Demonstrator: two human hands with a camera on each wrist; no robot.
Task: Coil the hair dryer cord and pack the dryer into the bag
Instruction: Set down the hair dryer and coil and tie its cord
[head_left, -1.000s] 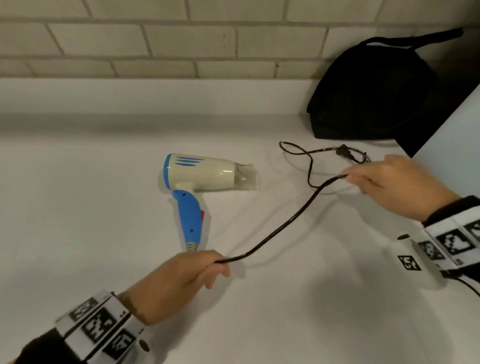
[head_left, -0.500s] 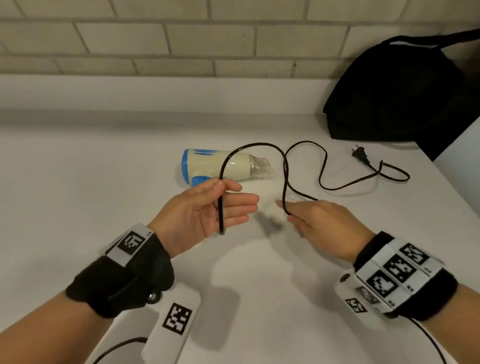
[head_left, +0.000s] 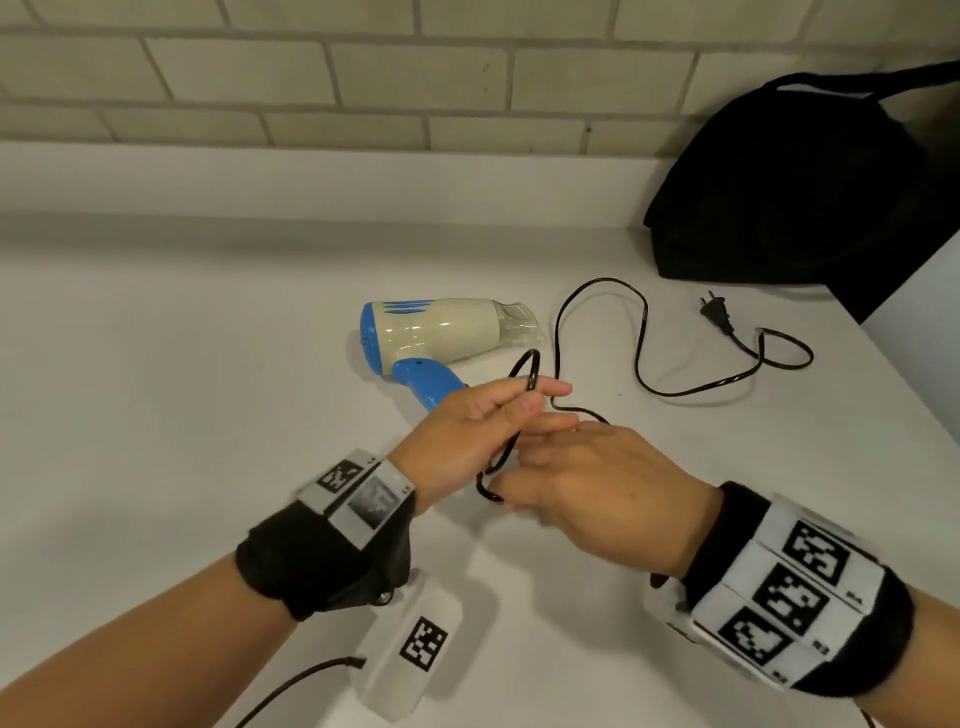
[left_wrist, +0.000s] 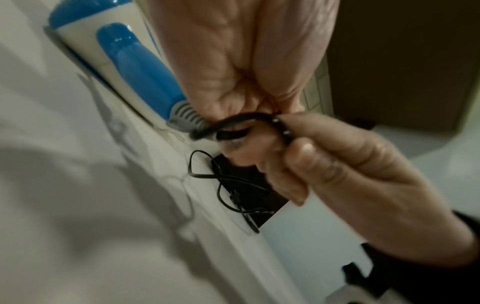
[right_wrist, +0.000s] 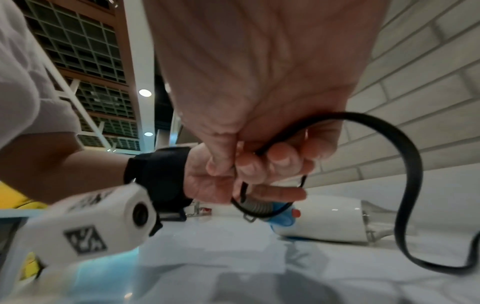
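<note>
A cream and blue hair dryer (head_left: 441, 330) (right_wrist: 330, 218) (left_wrist: 124, 67) lies on its side on the white counter (head_left: 156, 389). Its black cord (head_left: 644, 332) (right_wrist: 405, 185) (left_wrist: 233, 123) trails right to the plug (head_left: 716, 316). My left hand (head_left: 483, 431) (right_wrist: 223, 185) sits palm up just in front of the dryer's handle and grips a small loop of cord. My right hand (head_left: 597, 478) (left_wrist: 324, 160) meets it from the right and pinches the cord against the left palm. A black bag (head_left: 800, 192) stands at the back right against the wall.
A brick wall (head_left: 363, 78) with a white ledge runs along the back. The counter's right edge (head_left: 883, 353) cuts diagonally just past the plug. A wire (head_left: 291, 686) hangs from my left wrist camera near the front.
My hands have come together in front of the dryer. The big cord arc between them has shrunk into a small loop held in my left hand. The loose cord has shifted on the counter.
</note>
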